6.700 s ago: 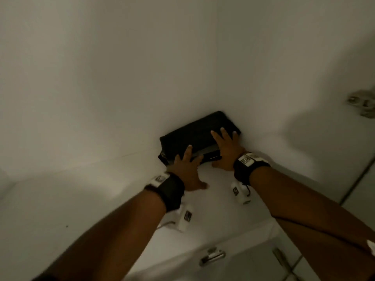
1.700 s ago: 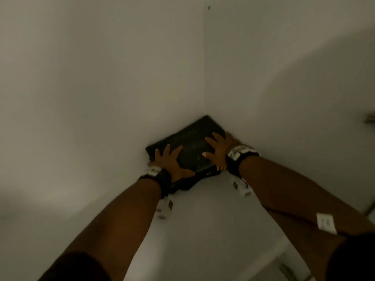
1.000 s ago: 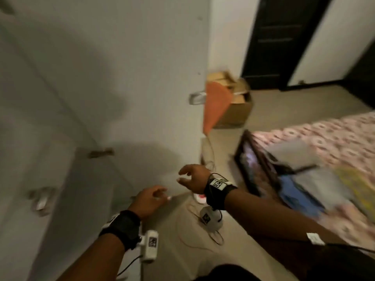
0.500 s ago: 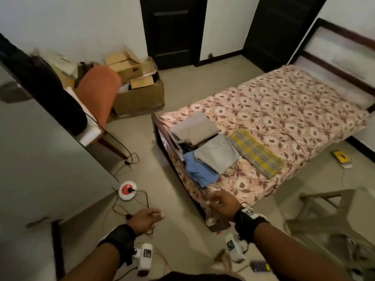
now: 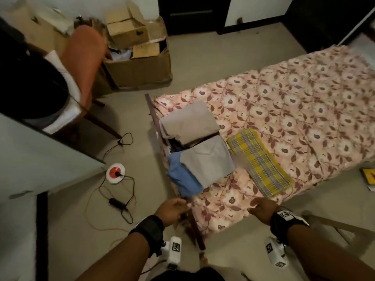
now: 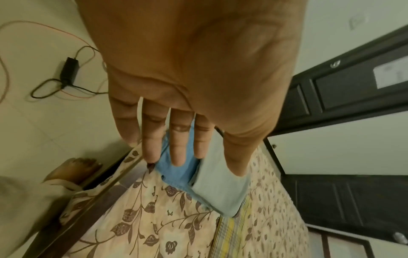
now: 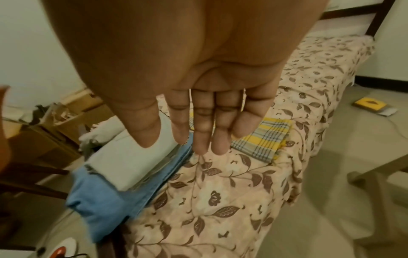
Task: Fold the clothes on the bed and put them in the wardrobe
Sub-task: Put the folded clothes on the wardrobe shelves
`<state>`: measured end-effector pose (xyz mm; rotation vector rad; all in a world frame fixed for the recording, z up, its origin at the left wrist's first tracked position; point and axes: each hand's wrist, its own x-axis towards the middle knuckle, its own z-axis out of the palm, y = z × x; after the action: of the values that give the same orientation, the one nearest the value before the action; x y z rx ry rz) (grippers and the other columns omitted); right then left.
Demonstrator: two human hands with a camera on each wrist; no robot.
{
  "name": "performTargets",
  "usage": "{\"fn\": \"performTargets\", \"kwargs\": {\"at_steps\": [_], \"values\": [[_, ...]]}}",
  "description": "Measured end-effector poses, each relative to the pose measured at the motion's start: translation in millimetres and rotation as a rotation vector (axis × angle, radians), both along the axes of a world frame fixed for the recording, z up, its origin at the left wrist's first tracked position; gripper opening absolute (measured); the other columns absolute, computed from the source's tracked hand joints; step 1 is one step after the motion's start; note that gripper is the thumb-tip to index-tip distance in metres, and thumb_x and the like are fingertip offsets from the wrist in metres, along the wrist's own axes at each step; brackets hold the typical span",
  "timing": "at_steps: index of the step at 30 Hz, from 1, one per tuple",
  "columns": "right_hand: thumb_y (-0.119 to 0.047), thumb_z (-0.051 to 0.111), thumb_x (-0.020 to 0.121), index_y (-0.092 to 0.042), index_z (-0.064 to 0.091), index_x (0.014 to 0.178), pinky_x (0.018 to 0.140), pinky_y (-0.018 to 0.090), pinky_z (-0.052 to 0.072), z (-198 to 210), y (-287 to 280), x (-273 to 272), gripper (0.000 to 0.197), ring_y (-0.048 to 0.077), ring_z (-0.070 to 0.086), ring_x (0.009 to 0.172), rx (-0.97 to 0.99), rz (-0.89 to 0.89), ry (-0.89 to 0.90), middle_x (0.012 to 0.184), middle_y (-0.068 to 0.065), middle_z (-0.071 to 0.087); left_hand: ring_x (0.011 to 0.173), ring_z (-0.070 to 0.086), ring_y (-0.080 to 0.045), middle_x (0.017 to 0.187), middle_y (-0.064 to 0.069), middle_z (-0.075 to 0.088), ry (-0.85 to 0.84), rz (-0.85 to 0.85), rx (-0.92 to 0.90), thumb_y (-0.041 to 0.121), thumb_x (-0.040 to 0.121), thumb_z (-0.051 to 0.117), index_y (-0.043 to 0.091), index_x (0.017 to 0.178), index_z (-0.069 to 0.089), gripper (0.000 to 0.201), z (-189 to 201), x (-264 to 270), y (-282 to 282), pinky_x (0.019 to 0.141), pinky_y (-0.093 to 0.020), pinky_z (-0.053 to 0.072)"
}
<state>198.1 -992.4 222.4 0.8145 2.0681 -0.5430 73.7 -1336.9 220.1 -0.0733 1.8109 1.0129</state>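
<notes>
Both hands had left the dark folded garment in the wardrobe corner, and the view had swung round to the bed point(image 5: 304, 102), where more folded clothes waited; a grey folded piece point(image 5: 207, 159) lay on top of a blue garment point(image 5: 182, 179) at the near foot corner of the bed, with a beige folded piece point(image 5: 188, 122) just beyond it and a yellow checked cloth point(image 5: 259, 161) just beside it to the right; the blue garment overhung the footboard edge a little.

The left hand point(image 5: 171, 208) hovered just short of the blue garment's near corner, its fingers point(image 6: 176, 139) straight and slightly spread, holding nothing; the right hand point(image 5: 261, 207) hung over the floral bedcover, fingers point(image 7: 200, 131) straight and together, likewise empty; the stack lay ahead of both hands and a little to the left, so the left hand looked nearer; the stack's long axis seemed to run away from the person, slanting up the bed; a two-handed lift from either side seemed the likely next move.

Beyond the bed stood an orange chair point(image 5: 83, 55) and cardboard boxes point(image 5: 140, 57); a round power socket point(image 5: 116, 173) with cables lay on the floor.
</notes>
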Motion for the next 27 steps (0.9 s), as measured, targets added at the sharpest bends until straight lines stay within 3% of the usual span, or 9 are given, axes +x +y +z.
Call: {"fn": "performTargets", "kwargs": {"at_steps": [3,5,6,8,10,12,16,21,27], "values": [[-0.072,0.062,0.083,-0.028,0.064,0.130,0.105,0.031,0.044,-15,27,-45,0.064,0.022,0.057,0.127,-0.021,0.083,-0.024,0.141,-0.001,0.060,0.089,0.069,-0.021,0.081,0.008,0.070,0.097,-0.178,-0.077,0.067,0.079,0.071,0.023,0.079,0.067,0.044,-52,-34,42,0.080,-0.030,0.050],[-0.085,0.061,0.071,-0.024,0.063,0.133,0.103,0.032,0.047,-34,43,-80,0.087,0.021,0.060,0.120,-0.067,0.018,0.066,0.134,0.000,0.064,0.112,0.065,-0.024,0.111,0.008,0.069,0.190,-0.249,-0.150,0.064,0.086,0.069,0.025,0.106,0.067,0.044,-83,-56,76,0.091,-0.030,0.049],[-0.080,0.066,0.071,-0.024,0.061,0.135,0.103,0.035,0.048,-46,49,-99,0.086,0.021,0.061,0.120,-0.100,-0.053,0.123,0.134,-0.002,0.063,0.123,0.059,-0.025,0.128,0.006,0.063,0.265,-0.269,-0.188,0.070,0.083,0.064,0.021,0.125,0.062,0.065,-101,-67,93,0.098,-0.031,0.046],[-0.062,0.079,0.075,-0.026,0.054,0.143,0.107,0.039,0.046,-81,62,-132,0.081,0.023,0.057,0.125,-0.192,-0.227,0.248,0.138,-0.007,0.058,0.147,0.037,-0.030,0.157,-0.007,0.042,0.439,-0.276,-0.284,0.086,0.071,0.049,0.022,0.153,0.043,0.103,-137,-86,127,0.118,-0.041,0.033],[-0.056,0.084,0.072,-0.027,0.036,0.155,0.113,0.040,0.038,-125,72,-164,0.100,0.027,0.047,0.137,-0.305,-0.340,0.287,0.147,-0.005,0.050,0.159,0.002,-0.031,0.172,-0.008,0.001,0.498,-0.237,-0.413,0.094,0.069,0.054,0.036,0.163,0.013,0.118,-171,-98,152,0.126,-0.051,0.013],[-0.059,0.092,0.058,-0.029,0.021,0.161,0.116,0.043,0.037,-175,84,-187,0.128,0.028,0.045,0.139,-0.496,-0.483,0.261,0.156,-0.003,0.042,0.158,-0.014,-0.028,0.170,-0.003,-0.020,0.498,-0.121,-0.492,0.092,0.064,0.066,0.041,0.161,-0.004,0.131,-200,-98,169,0.127,-0.051,0.005],[-0.071,0.096,0.027,-0.036,0.037,0.154,0.111,0.047,0.045,-256,91,-184,0.144,0.022,0.054,0.131,-0.748,-0.531,0.207,0.148,-0.009,0.052,0.159,-0.012,-0.027,0.172,-0.007,-0.017,0.551,0.018,-0.503,0.081,0.056,0.076,0.033,0.164,0.002,0.139,-232,-90,169,0.127,-0.051,0.004],[-0.100,0.057,0.042,-0.033,0.015,0.159,0.111,0.052,0.040,-260,61,-164,0.141,0.033,0.038,0.140,-0.405,-0.198,0.346,0.160,0.005,0.030,0.159,-0.010,-0.018,0.172,0.005,-0.014,0.417,0.017,-0.456,0.083,0.049,0.083,0.031,0.164,-0.005,0.154,-245,-98,144,0.127,-0.055,0.013],[-0.101,0.058,0.039,-0.034,0.019,0.146,0.108,0.052,0.043,-252,61,-164,0.132,0.035,0.034,0.141,-0.415,-0.194,0.365,0.157,0.005,0.027,0.157,-0.015,-0.013,0.172,0.007,-0.018,0.377,0.006,-0.492,0.085,0.037,0.074,0.030,0.164,-0.006,0.160,-239,-100,153,0.127,-0.048,0.007]]}}
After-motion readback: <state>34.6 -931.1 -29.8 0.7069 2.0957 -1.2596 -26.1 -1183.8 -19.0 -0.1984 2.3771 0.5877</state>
